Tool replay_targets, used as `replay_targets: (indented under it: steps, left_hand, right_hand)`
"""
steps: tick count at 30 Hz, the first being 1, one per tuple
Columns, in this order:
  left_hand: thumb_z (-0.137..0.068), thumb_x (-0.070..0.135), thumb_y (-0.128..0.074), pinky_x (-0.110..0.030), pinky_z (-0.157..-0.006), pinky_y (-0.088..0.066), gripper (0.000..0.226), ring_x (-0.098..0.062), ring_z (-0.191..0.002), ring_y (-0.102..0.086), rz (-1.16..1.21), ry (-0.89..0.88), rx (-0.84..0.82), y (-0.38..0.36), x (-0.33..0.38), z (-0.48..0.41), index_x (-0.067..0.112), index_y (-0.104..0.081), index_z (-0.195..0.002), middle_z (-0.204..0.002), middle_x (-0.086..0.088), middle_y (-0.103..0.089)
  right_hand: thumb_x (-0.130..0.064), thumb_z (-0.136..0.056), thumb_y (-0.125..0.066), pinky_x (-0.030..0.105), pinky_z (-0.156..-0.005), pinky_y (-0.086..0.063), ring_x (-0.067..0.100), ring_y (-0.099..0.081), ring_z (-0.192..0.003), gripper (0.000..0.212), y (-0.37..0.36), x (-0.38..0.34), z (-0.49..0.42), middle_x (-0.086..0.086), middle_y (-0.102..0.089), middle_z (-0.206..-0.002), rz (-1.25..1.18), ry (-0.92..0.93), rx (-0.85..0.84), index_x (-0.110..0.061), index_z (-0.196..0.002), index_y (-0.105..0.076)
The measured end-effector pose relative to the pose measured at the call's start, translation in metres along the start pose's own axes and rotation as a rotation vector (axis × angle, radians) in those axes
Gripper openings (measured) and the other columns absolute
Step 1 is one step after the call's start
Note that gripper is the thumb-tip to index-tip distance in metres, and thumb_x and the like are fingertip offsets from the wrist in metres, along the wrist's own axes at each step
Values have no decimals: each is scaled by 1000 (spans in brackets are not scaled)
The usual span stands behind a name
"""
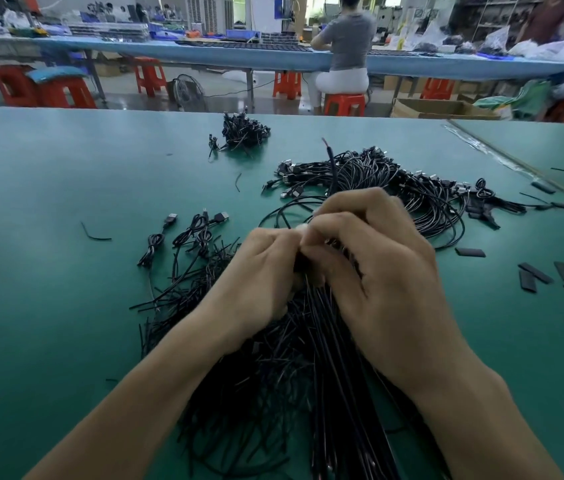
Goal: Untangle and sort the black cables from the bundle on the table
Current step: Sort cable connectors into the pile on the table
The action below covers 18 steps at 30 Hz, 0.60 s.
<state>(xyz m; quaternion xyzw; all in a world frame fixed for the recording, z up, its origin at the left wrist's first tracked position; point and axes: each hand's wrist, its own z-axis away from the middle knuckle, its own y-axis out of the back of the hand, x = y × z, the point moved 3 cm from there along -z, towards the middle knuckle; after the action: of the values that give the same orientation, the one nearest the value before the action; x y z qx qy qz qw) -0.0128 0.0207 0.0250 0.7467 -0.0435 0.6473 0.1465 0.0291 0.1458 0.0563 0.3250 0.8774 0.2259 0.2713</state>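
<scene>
A big bundle of thin black cables (273, 368) lies on the green table (48, 237) under my wrists. My left hand (263, 271) and my right hand (370, 258) meet above it, both with fingers curled round a tuft of cable ends held between them. One single cable (331, 164) sticks up from behind my right hand. Behind the hands lies a heap of black USB cables (394, 181). A few knotted USB cables (197, 233) lie to the left of my left hand.
A small pile of short black connectors (244, 131) sits farther back. Black sleeve pieces (537, 275) are scattered at the right, near a seam to a second table (550, 150). Loose cable scraps (95, 235) lie at the left. A person sits on a red stool (344, 103) beyond.
</scene>
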Motion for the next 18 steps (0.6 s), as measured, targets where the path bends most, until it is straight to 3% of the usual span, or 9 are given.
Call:
replay_targets:
  steps: [4,8,11,14,18]
  left_hand:
    - [-75,30,-33,-17,-38,-20,35,-7,-41,-21,91,129,-156,-5,-2,5,27,-60,-54,-50,9,-29]
    - [-70,17,-52,-25,-42,-31,6,-8,-46,-36,-187,-11,-220,-9,-1,5,12,-53,-69,-53,3,-41]
    - [-87,25,-63,-40,-55,-40,22,-12,-60,-41,-487,-140,-233,-12,-4,8,5,-57,-82,-69,-17,-55]
    - [-93,23,-55,-33,-51,-34,22,-12,-55,-35,-593,-133,-220,-10,-5,8,7,-53,-78,-63,-12,-49]
    - [-92,22,-55,-25,-45,-27,27,-12,-48,-33,-647,-85,-220,-6,-11,7,14,-44,-69,-56,3,-43]
  right_hand:
    - [-11,-89,-71,13,-76,-41,7,-59,-86,7,3,12,-2,-12,-67,-88,-137,-174,-83,-17,-87,-69]
    - [-16,-88,-71,8,-62,-39,1,-57,-66,12,6,21,0,-21,-63,-71,-196,-287,-168,-26,-81,-67]
    - [-26,-87,-70,14,-60,-36,-2,-52,-64,10,3,25,4,-24,-59,-70,-82,-284,-266,-31,-91,-62]
    - [-31,-87,-69,24,-65,-40,-9,-50,-67,26,0,25,7,-23,-60,-81,-40,-252,-343,-39,-109,-58]
    - [-31,-84,-73,10,-68,-33,-9,-51,-74,47,2,27,6,-27,-62,-101,-93,-268,-391,-45,-125,-55]
